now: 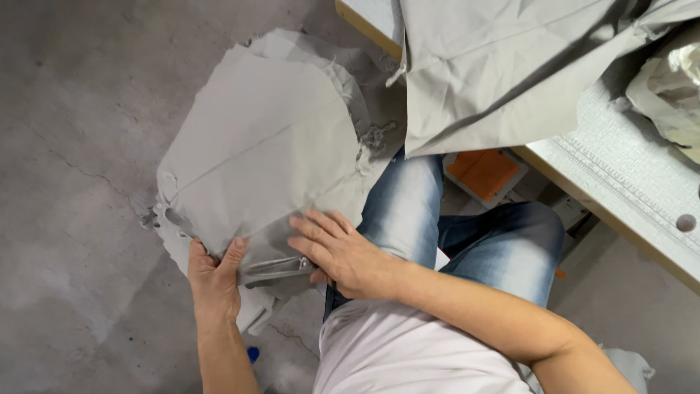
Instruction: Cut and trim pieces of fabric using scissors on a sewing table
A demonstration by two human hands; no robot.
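Holding a stack of grey fabric pieces (262,153) over the lap, the left hand (214,273) pinches its near edge closed while the right hand (343,252) lies flat, fingers spread, beside metal scissors (281,268); lifting the top piece looks next.

The left hand (214,276) is low at the left, forearm running straight up from the bottom edge, thumb raised and fingers curled under in a grip. The right hand (337,250) lies palm down just beside it, fingers spread and pointing left, its bare forearm slanting in from the lower right.
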